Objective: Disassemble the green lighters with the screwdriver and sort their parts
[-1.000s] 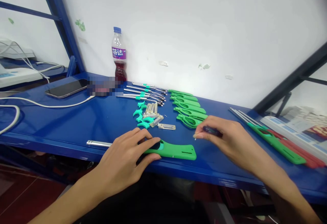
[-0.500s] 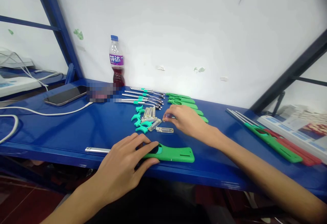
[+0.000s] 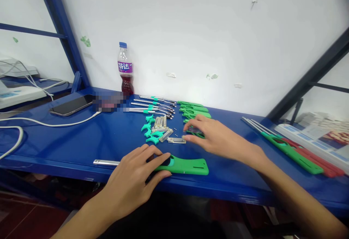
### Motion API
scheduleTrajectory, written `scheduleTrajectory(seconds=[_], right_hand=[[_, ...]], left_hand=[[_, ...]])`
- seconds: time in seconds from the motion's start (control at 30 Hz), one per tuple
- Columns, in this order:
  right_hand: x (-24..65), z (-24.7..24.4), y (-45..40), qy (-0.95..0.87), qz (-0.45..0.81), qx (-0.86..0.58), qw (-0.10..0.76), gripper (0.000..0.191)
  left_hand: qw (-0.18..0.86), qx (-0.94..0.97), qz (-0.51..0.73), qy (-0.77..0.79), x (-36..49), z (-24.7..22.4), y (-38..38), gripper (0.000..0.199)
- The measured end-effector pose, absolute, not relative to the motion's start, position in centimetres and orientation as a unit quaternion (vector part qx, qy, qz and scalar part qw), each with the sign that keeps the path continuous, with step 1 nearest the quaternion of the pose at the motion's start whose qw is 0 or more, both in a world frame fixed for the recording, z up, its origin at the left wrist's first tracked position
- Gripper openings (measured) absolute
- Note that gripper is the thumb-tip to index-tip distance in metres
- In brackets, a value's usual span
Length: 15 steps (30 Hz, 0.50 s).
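Observation:
My left hand (image 3: 139, 173) is closed round a green lighter (image 3: 191, 165) at the table's front edge, its metal tube pointing left. My right hand (image 3: 209, 133) hovers over the table with thumb and fingers apart, beside a clear transparent piece (image 3: 176, 140). More clear pieces (image 3: 160, 122) and teal clips (image 3: 152, 137) lie in a loose pile left of it. Behind the pile are several metal tubes with wires (image 3: 148, 104). Green handle shells (image 3: 192, 106) lie in a row behind and partly under my right hand.
A bottle (image 3: 126, 68) stands by the wall. On the left are a phone (image 3: 72, 105) and a white cable (image 3: 54, 124). Green and red lighters (image 3: 297, 151) lie at the right beside a white power strip (image 3: 297, 135).
My right hand has moved right and a little nearer, and its fingers have spread. Two tiny dark pins now show on the table beside the clear pieces. My left hand keeps its hold.

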State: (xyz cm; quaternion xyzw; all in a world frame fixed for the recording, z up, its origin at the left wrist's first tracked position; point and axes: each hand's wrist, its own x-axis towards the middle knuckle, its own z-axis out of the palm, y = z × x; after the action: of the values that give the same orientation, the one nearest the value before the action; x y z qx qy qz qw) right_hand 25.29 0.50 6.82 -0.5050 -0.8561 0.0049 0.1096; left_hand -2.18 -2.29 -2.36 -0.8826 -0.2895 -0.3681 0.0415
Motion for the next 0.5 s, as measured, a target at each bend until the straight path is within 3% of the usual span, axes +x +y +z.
scheduleTrajectory(seconds=[0.13, 0.33, 0.5], right_hand=[[29.0, 5.3, -3.8, -0.841, 0.053, -0.522, 0.131, 0.036], [31.8, 0.9, -5.2, -0.817, -0.021, -0.549, 0.173, 0.034], [29.9, 0.8, -6.5, -0.762, -0.009, -0.585, 0.279, 0.033]], left_hand=[[0.045, -0.878, -0.376, -0.294, -2.2, -2.5, -2.5, 0.032], [0.034, -0.873, -0.387, -0.293, -2.2, -2.4, -2.3, 0.032], [0.062, -0.864, -0.428, -0.257, -2.0, -1.9, -2.5, 0.024]])
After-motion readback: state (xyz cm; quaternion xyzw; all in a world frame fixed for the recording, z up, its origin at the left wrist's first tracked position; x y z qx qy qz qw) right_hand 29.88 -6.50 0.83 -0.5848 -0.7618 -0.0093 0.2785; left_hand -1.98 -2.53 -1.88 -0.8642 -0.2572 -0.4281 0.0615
